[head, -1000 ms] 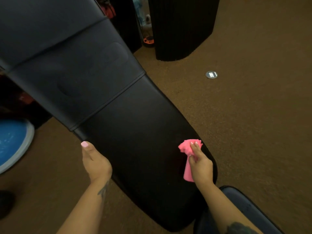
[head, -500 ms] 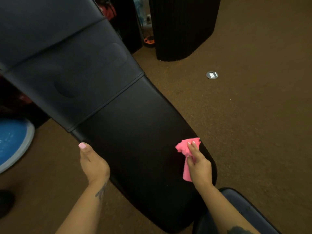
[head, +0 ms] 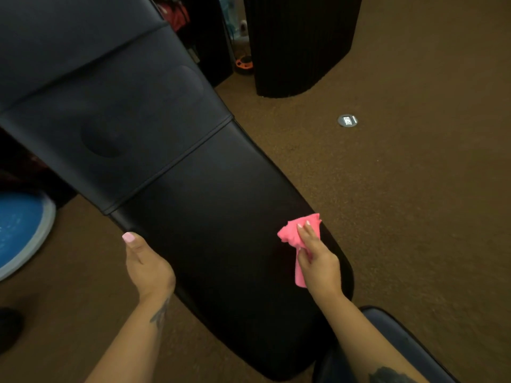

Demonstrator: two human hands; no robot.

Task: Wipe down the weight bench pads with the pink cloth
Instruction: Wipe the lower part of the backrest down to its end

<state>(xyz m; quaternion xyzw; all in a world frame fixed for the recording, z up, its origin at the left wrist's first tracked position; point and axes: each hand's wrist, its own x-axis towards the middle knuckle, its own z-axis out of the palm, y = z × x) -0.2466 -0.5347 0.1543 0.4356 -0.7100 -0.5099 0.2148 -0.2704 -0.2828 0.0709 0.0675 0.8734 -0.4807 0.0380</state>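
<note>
Two hands are on the long black padded bench pad (head: 221,230). The right hand (head: 318,261) grips the crumpled pink cloth (head: 297,233) and presses it down near the pad's right edge, with one end of the cloth hanging under the palm. The left hand (head: 146,266) holds the pad's left edge, thumb on top, fingers curled under. I think the wiping is going on now. Next, the cloth should slide across toward the left edge, and then up past the seam.

The right hand (head: 318,258) presses a pink cloth (head: 297,236) on the black bench pad (head: 221,230); the left hand (head: 146,266) grips its edge.
</note>
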